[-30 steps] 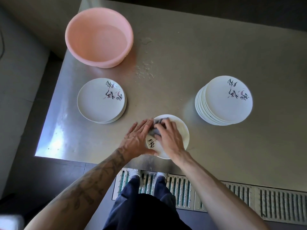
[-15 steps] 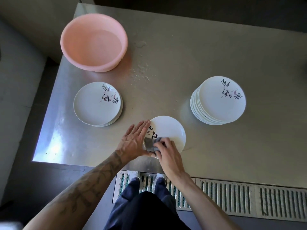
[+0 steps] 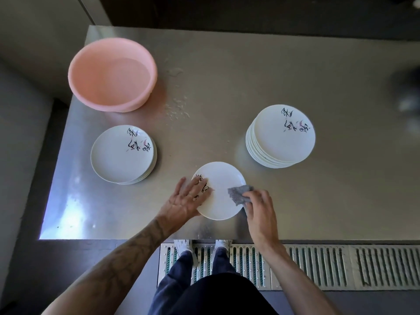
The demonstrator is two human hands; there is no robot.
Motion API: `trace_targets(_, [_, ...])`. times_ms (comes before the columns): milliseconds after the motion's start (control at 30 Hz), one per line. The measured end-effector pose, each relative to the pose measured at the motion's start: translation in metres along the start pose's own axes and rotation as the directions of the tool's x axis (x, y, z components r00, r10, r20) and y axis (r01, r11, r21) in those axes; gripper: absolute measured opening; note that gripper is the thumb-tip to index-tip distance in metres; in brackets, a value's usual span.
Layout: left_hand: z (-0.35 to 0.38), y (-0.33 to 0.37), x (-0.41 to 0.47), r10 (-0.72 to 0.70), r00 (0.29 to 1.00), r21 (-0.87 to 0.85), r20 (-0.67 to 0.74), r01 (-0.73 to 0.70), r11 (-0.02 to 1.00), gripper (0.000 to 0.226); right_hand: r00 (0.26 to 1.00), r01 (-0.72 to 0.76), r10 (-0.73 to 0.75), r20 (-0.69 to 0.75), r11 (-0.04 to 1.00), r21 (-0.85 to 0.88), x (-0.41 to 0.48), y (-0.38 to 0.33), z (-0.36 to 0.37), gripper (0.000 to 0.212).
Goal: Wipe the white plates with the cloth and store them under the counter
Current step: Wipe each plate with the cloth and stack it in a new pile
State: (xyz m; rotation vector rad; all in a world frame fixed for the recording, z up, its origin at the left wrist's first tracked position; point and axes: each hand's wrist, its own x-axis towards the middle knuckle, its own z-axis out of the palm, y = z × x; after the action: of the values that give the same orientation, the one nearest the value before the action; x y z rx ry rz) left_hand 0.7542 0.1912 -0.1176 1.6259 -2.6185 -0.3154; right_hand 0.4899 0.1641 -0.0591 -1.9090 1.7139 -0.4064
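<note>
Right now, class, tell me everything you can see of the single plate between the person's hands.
The single plate is round, white and glossy, ceramic by the look, with black brush-like markings and a touch of pink near its left edge. It lies flat and face up on the steel counter, close to the near edge. The left hand rests on its left part with fingers straight, partly covering the markings. The right hand holds a grey cloth against its right part.

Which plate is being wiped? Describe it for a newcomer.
On the steel counter, look at the near edge, between the short stack and tall stack. That single plate lies under the left hand and the grey cloth in the right hand.
</note>
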Motion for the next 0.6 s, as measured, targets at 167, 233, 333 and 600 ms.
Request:
trace_targets(167, [-0.016,0.008,0.007,0.043,0.991,-0.028,-0.124,-0.047,0.999,0.054,0.977,-0.084,0.118,-0.179,0.978,0.189,0.01,-0.009,-0.021,0.023])
trace_targets(233, [-0.04,0.01,0.012,0.052,0.981,-0.104,-0.186,-0.072,0.992,0.045,0.96,-0.077,0.144,-0.24,0.96,0.269,0.021,-0.019,-0.029,0.023])
trace_targets(333, [-0.08,0.015,0.016,-0.088,0.984,-0.363,-0.153,0.027,0.932,0.034,0.96,-0.017,0.117,-0.255,0.932,0.363,0.041,-0.039,-0.034,0.023])
trace_targets(600, [-0.122,0.028,0.011,-0.462,0.873,-0.935,0.157,0.283,0.216,0.005,0.98,0.198,-0.197,-0.044,0.904,0.379,0.049,-0.096,-0.027,0.031])
